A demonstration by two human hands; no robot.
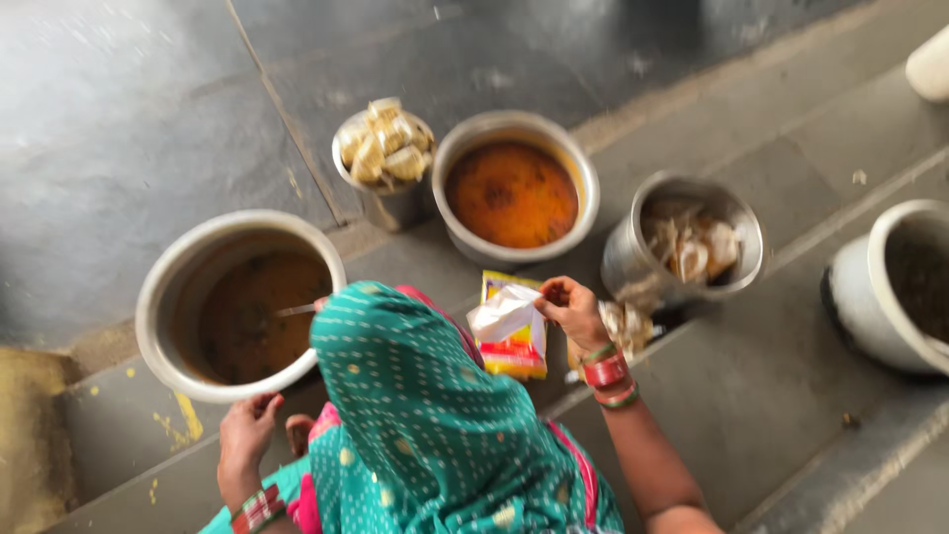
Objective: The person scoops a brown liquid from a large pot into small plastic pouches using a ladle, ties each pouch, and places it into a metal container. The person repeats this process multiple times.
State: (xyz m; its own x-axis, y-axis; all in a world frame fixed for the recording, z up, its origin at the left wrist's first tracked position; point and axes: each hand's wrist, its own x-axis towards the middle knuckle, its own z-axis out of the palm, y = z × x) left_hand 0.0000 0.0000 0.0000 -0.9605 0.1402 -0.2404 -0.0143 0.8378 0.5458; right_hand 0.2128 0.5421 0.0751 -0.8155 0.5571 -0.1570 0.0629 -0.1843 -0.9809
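On grey stone steps among steel pots, the right hand (571, 309) is pinching a white packet (504, 314) above the yellow pouch (514, 341); left hand (247, 427) is resting open below the big pot (158, 297); steadier grip is seeming wise

The large pot (168, 287) at the left edge of the stone floor (119, 129) is dull, brushed metal; the three smaller pots (519, 129) are shinier metal. The floor is matt, rough grey stone. The packet (514, 351) is glossy printed plastic; the pouch (504, 311) in the right hand (571, 307) is thin, crinkled plastic. The head covering (425, 415) is soft matt cloth.
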